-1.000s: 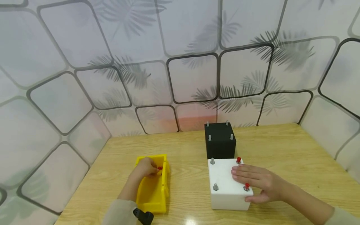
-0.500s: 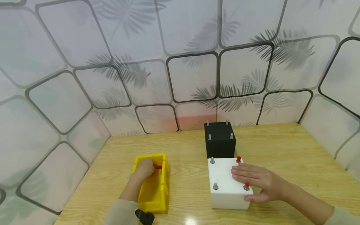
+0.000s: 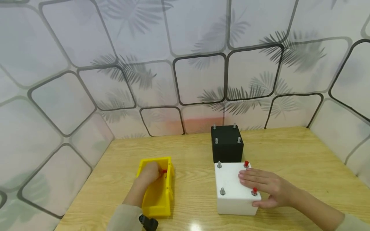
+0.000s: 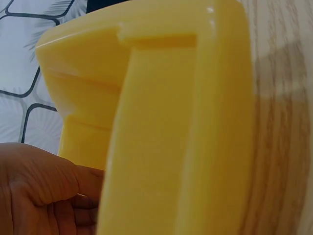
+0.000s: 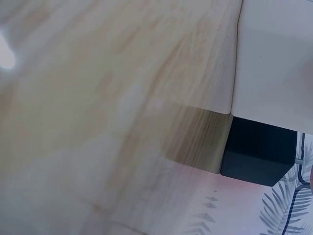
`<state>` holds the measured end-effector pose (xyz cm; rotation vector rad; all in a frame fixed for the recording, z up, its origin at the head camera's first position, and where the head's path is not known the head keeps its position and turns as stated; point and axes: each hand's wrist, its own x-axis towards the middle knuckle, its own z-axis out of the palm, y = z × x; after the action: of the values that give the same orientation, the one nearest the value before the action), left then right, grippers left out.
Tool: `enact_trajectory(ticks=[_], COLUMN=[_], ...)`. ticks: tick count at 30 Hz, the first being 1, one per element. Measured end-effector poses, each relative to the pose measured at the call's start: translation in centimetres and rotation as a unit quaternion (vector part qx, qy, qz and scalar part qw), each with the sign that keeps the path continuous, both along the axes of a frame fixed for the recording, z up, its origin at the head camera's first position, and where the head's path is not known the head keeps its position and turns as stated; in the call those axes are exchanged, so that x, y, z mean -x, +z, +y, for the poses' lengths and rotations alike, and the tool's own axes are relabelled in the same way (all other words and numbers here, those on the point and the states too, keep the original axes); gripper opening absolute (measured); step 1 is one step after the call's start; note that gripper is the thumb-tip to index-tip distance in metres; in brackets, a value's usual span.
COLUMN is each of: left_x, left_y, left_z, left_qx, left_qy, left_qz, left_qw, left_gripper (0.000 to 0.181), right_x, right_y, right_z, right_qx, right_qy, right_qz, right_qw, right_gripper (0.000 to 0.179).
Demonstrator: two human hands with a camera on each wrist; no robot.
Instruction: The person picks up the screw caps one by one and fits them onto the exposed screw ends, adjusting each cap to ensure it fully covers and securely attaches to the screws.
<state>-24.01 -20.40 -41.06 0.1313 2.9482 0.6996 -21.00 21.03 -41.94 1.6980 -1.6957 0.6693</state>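
My left hand [image 3: 150, 172] reaches down into a yellow bin [image 3: 156, 211] at the left, its fingertips beside small red pieces [image 3: 164, 171]. The bin wall [image 4: 151, 122] hides those fingertips in the left wrist view, so a grip cannot be made out. My right hand [image 3: 267, 186] rests on a white block [image 3: 231, 179], fingers stretched over the top and thumb along the near right edge. Two red caps [image 3: 254, 190] sit on the block's right-hand bolts. The left-hand bolts [image 3: 222, 191] are bare metal.
Behind the white block stands a black block [image 3: 226, 144] with several upright bare bolts. Both blocks and the bin are on a wooden table [image 3: 190, 179]. A patterned wall [image 3: 199, 80] encloses the back and sides.
The left hand has shifted slightly deeper into the bin, and its fingertips are less visible than a second ago. The right hand stays on the white block.
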Motion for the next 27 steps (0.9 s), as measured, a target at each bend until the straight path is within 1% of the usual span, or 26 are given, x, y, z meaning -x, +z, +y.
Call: enact_trajectory(ticks=[2,6,9,15,19,22,24,27], left_x=[-0.01,-0.09,-0.13,-0.24,-0.26,-0.25,-0.25,-0.2], left_y=[-0.13,-0.23,-0.29,-0.36,-0.49,-0.51,-0.45,-0.42], left_z=[-0.1,-0.27,-0.27,-0.19,-0.24,-0.27,-0.28,-0.3], left_qx=[0.003,0.006,0.0,-0.003,0.003,0.004,0.0,-0.019], left_qy=[0.007,0.013,0.012,0.007,-0.003,-0.003,0.001,0.01], left_qz=[-0.007,-0.006,-0.012,-0.027,-0.017,-0.02,-0.028,-0.048], left_qw=[0.9999,0.9999,0.9999,0.9996,0.9999,0.9998,0.9996,0.9986], left_gripper=[0.012,0.002,0.008,0.011,0.012,0.009,0.008,0.01], right_x=[-0.02,0.01,0.02,-0.01,-0.02,-0.02,-0.01,0.02], right_y=[-0.08,-0.21,-0.28,-0.22,-0.1,-0.06,-0.08,-0.13], right_z=[0.01,0.04,0.06,0.02,-0.04,-0.08,-0.08,-0.07], right_qx=[0.0,-0.001,-0.002,0.001,0.004,0.007,0.008,0.007], right_qy=[0.0,-0.004,-0.005,-0.004,-0.003,-0.001,0.0,0.0], right_qz=[0.001,0.001,0.001,0.0,0.003,0.006,0.007,0.006], right_qw=[1.0,1.0,1.0,1.0,1.0,1.0,0.9999,1.0], right_gripper=[0.055,0.055,0.055,0.055,0.055,0.055,0.055,0.055])
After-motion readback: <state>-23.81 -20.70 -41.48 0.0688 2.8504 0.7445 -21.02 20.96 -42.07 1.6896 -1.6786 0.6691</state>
